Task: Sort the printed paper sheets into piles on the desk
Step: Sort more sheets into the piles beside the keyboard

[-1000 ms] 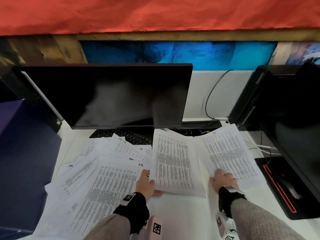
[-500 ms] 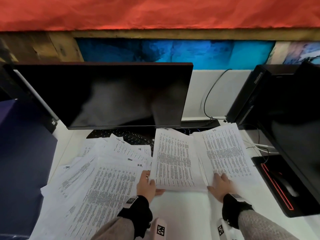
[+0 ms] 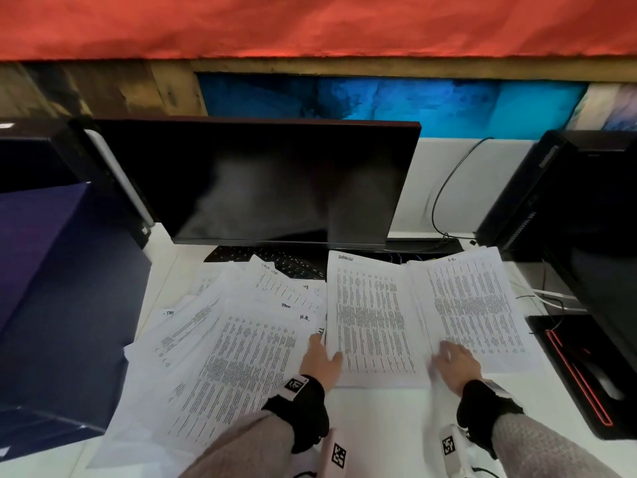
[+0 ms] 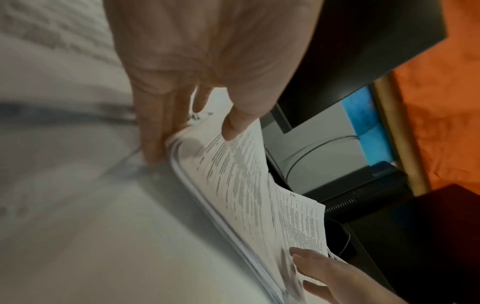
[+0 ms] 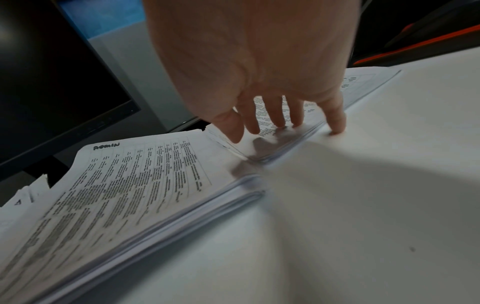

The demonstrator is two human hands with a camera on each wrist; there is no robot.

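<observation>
Two stacked piles of printed sheets lie side by side on the white desk (image 3: 379, 426). My left hand (image 3: 320, 353) holds the lower left edge of the pile headed ADMIN (image 3: 372, 322). In the left wrist view, that hand (image 4: 192, 139) has its thumb on top of the ADMIN pile (image 4: 233, 185) and its fingers along the side. My right hand (image 3: 448, 357) rests with spread fingertips (image 5: 278, 121) on the lower left corner of the I.T. pile (image 3: 475, 305), its little finger on the desk. A loose spread of unsorted sheets (image 3: 234, 357) covers the left half.
A dark monitor (image 3: 275, 181) stands behind the papers, with a black keyboard (image 3: 275, 260) partly under them. A dark blue box (image 3: 51, 305) borders the left side. At right stand a black computer tower (image 3: 568, 201), cables (image 3: 551, 298) and a black red-trimmed pad (image 3: 579, 374).
My left thumb has moved from below the ADMIN pile's lower edge onto its top sheet. My right hand has shifted slightly along the I.T. pile's lower left corner.
</observation>
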